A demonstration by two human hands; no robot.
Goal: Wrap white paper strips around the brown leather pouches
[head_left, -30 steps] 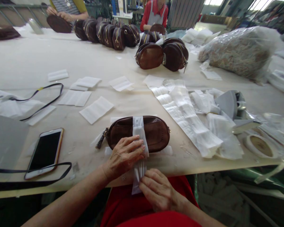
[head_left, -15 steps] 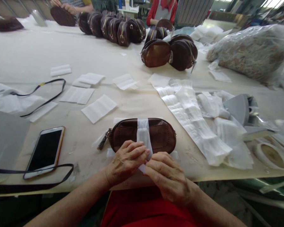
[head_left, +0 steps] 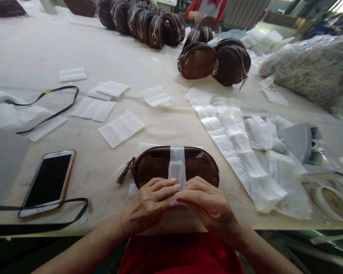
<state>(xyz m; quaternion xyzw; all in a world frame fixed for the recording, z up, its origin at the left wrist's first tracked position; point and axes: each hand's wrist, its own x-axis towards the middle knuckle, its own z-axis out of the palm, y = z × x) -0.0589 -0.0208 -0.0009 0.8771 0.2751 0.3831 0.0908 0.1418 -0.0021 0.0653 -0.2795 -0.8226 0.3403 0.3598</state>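
Note:
A dark brown oval bag (head_left: 156, 167) lies near the table's front edge, with a white wrapping strip (head_left: 177, 169) running down across its middle. My left hand (head_left: 151, 201) rests on the bag's lower left front, fingers stretched out and fingertips on the strip. My right hand (head_left: 207, 203) is at the strip's lower end, fingers bent over it; the thumb side meets my left fingertips. The strip's end is mostly hidden between the hands. At the bag's left end hangs a wrapped zipper pull (head_left: 125, 171).
A phone (head_left: 50, 179) and a dark strap (head_left: 74, 217) lie left. White foam pieces (head_left: 121, 128) are scattered behind the bag. Right are long white strips (head_left: 240, 152), a tape dispenser (head_left: 297, 140) and a tape roll (head_left: 333, 201). Brown bags (head_left: 197, 61) and a person (head_left: 205, 11) are farther back.
My right hand has come closer in against the bag and my left hand, with less of the strip's end showing. The view has shifted slightly.

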